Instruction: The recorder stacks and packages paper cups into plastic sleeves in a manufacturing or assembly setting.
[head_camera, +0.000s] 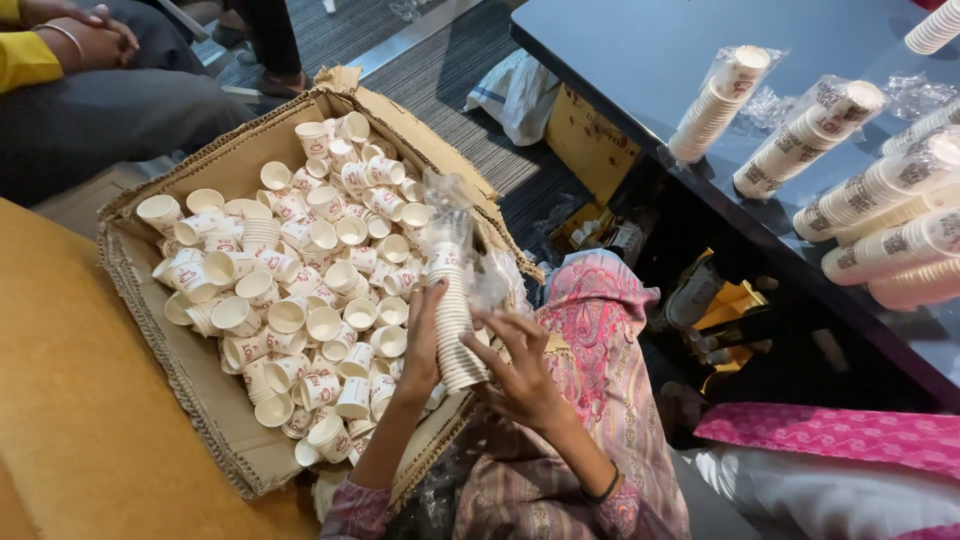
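Note:
A tall stack of small white paper cups (453, 318) stands upright between my hands, partly inside a clear plastic sleeve (447, 212) that bunches above its top. My left hand (420, 342) grips the stack's left side. My right hand (520, 368) touches its lower right side, fingers spread, beside crumpled clear plastic (497, 282). The stack sits over the near right edge of an open cardboard box (200, 385) filled with several loose white paper cups with red print (300, 290).
A dark table (650, 60) at the right holds several wrapped stacks of cups (718, 100) lying on their sides. Another person in a yellow sleeve (28, 58) sits at the top left. A tan surface (70, 420) lies left of the box; bags sit under the table.

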